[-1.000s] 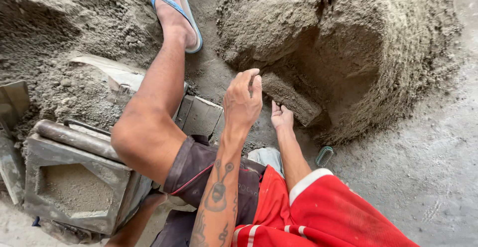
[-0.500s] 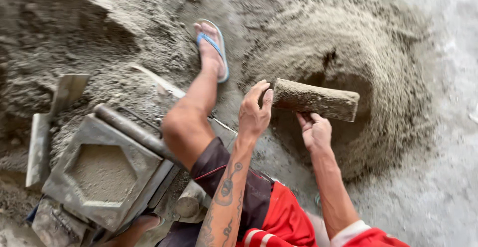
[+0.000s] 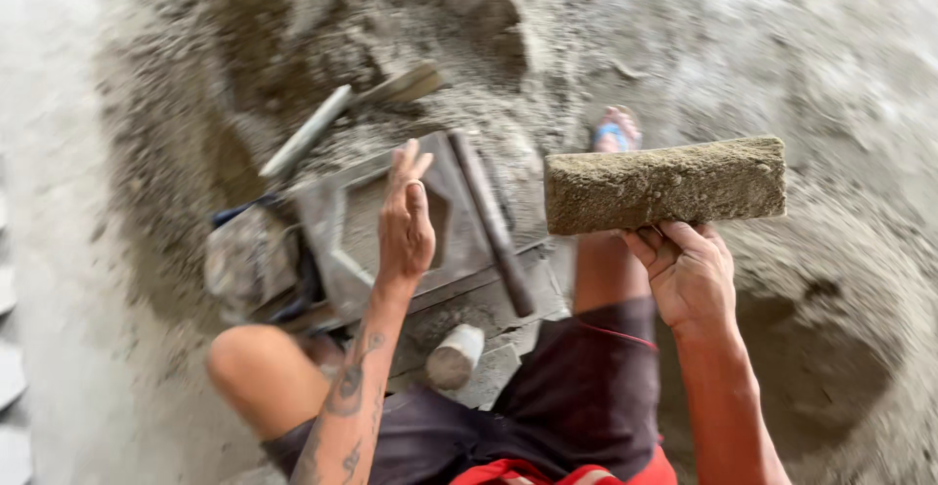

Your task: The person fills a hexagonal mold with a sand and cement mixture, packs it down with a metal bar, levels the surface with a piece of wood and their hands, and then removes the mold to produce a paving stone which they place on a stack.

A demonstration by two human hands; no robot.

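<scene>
1. Sand heap (image 3: 782, 75) spreads far and right.
2. Hexagonal mould (image 3: 391, 221), centre; left hand (image 3: 405, 216) hovers over it, fingers spread, empty.
3. Right hand (image 3: 689, 275) grips sand-caked scoop (image 3: 664, 184) from below, right of mould; best kept level w/ no spill.

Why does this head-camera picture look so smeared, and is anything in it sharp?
Head view: motion blur smears the sand pile and metal mould. The right hand and its sand-coated block are sharpest, the left hand slightly soft. Light is soft and even, with no glare and only faint shadows.
</scene>
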